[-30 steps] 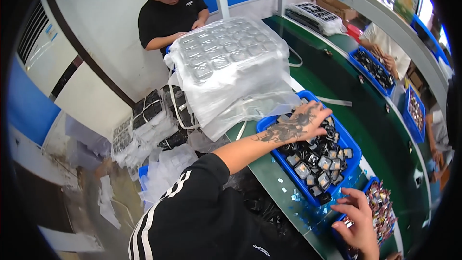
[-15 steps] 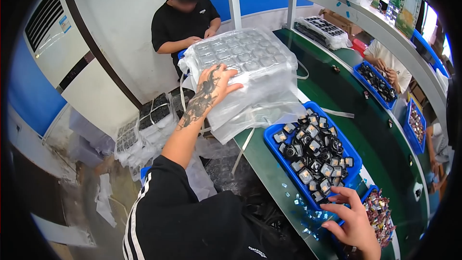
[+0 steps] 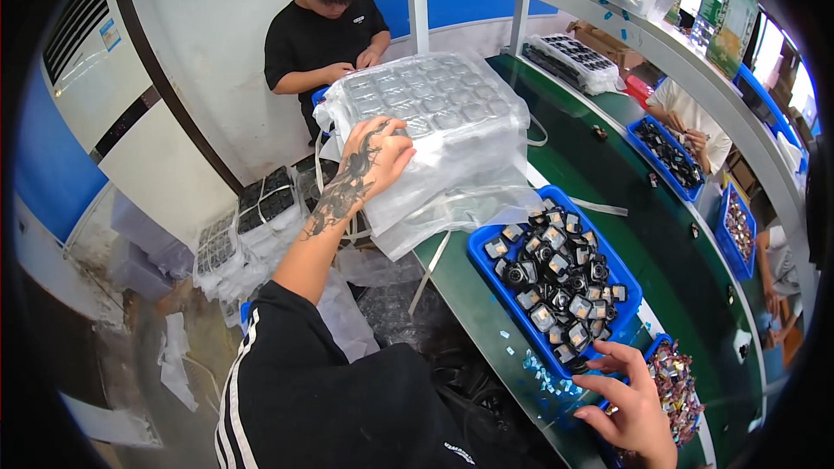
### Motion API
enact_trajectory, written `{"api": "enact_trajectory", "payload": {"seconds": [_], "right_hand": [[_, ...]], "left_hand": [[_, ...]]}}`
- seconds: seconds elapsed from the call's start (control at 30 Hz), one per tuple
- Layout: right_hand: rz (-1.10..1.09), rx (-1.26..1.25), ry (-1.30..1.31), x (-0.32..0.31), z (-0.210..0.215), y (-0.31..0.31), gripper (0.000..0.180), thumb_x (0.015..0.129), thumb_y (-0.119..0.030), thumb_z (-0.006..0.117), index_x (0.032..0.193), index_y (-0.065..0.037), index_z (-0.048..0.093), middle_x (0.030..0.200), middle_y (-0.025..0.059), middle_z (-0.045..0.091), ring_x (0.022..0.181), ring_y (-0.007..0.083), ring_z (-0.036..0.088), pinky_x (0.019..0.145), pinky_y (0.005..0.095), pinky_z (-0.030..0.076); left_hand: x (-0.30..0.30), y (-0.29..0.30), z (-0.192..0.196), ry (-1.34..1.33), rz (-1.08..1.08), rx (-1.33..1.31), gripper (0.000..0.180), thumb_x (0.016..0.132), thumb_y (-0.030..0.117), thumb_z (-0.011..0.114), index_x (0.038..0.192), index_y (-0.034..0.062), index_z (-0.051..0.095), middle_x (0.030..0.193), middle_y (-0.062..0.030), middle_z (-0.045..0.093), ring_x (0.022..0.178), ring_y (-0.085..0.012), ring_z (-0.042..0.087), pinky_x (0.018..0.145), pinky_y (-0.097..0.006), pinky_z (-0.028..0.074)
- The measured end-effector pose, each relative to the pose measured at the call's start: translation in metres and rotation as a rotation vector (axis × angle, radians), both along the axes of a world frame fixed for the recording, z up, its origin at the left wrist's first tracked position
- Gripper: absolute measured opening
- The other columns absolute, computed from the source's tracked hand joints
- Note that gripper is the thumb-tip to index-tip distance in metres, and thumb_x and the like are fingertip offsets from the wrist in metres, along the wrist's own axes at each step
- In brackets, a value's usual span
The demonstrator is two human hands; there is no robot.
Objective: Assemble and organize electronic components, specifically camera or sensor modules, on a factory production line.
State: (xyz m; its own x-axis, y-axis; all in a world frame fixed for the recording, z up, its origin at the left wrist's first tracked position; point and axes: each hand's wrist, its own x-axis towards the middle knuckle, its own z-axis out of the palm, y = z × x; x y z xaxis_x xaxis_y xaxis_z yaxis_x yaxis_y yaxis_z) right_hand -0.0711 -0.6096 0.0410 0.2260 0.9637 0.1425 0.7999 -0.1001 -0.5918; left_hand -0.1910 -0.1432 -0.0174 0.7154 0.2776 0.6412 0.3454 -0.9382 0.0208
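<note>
At the near left corner of a plastic-wrapped stack of clear trays [image 3: 434, 100], my tattooed left hand [image 3: 375, 156] bends its fingers over the top edge. Its thumb lies by the stack's near side; whether film is pinched under the fingers is hidden. My right hand [image 3: 627, 399] hovers at the near end of a blue bin [image 3: 486, 262], fingers apart and curved, nothing visible in them. Small black square camera-like parts [image 3: 556, 282] with pale faces fill that bin. Close by my right hand, another blue bin [image 3: 658, 347] holds small reddish, flexible-looking pieces [image 3: 678, 386].
Tiny blue scraps [image 3: 539, 373] lie on the green table by the bin. A person in black [image 3: 326, 43] works behind the stack. Across the table another person's hands [image 3: 691, 135] are at a blue bin [image 3: 647, 143]. A white shelf frame [image 3: 625, 22] crosses above. Wrapped trays [image 3: 261, 200] stand at left.
The fingers of my left hand have gone from stretched out to bent at the stack's corner. My right hand stays by the bin, fingers apart. The whole view has shifted slightly.
</note>
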Motion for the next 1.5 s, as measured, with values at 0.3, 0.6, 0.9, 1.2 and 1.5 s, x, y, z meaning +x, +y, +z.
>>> {"api": "enact_trajectory", "payload": {"seconds": [0.3,0.6,0.9,1.2,1.5], "right_hand": [[0.084,0.037,-0.042,-0.012,0.017,0.004,0.034,0.081,-0.008,0.074,0.113,0.000,0.065,0.137,0.0198,0.047,0.109,0.0326,0.058,0.089,0.0396,0.050],[0.037,0.015,-0.022,-0.018,0.005,0.019,0.037,0.072,-0.023,0.082,0.102,-0.004,0.072,0.130,0.0198,0.050,0.103,0.0303,0.063,0.089,0.0412,0.052],[0.052,0.231,-0.108,-0.023,-0.026,0.176,0.074,0.071,-0.015,0.084,0.137,-0.011,0.050,0.140,0.0234,0.042,0.127,0.0405,0.046,0.100,0.0459,0.044],[-0.016,0.600,-0.904,0.031,-0.090,0.348,0.035,0.072,-0.006,0.074,0.105,-0.010,0.063,0.130,0.0117,0.055,0.125,0.0299,0.050,0.106,0.0538,0.034],[0.037,0.652,-0.724,0.012,-0.076,0.335,0.041,0.077,-0.008,0.077,0.114,-0.011,0.062,0.124,0.0085,0.059,0.119,0.0292,0.053,0.101,0.0449,0.037]], "left_hand": [[0.015,0.034,0.038,-0.268,-0.037,-0.316,0.015,0.085,0.020,0.066,0.087,0.0048,0.070,0.092,-0.0095,0.070,0.088,-0.0296,0.067,0.080,-0.039,0.051],[-0.082,0.091,0.127,-1.204,0.302,0.263,0.011,0.095,0.017,0.057,0.095,0.0064,0.062,0.083,-0.0080,0.067,0.074,-0.0256,0.066,0.067,-0.036,0.052],[-0.197,0.038,-0.004,-1.702,0.109,-0.316,0.019,0.103,0.017,0.048,0.107,-0.0012,0.049,0.103,-0.0136,0.060,0.083,-0.0207,0.063,0.070,-0.035,0.056],[-0.238,-0.035,-0.090,-1.988,0.259,-0.599,0.026,0.104,0.027,0.049,0.110,0.0017,0.046,0.108,-0.0109,0.056,0.094,-0.0272,0.061,0.084,-0.042,0.054],[-0.310,-0.031,-0.256,-1.765,0.687,-0.705,0.036,0.103,0.036,0.049,0.103,0.0011,0.044,0.097,-0.0150,0.062,0.060,-0.0233,0.063,0.053,-0.033,0.053]]}}
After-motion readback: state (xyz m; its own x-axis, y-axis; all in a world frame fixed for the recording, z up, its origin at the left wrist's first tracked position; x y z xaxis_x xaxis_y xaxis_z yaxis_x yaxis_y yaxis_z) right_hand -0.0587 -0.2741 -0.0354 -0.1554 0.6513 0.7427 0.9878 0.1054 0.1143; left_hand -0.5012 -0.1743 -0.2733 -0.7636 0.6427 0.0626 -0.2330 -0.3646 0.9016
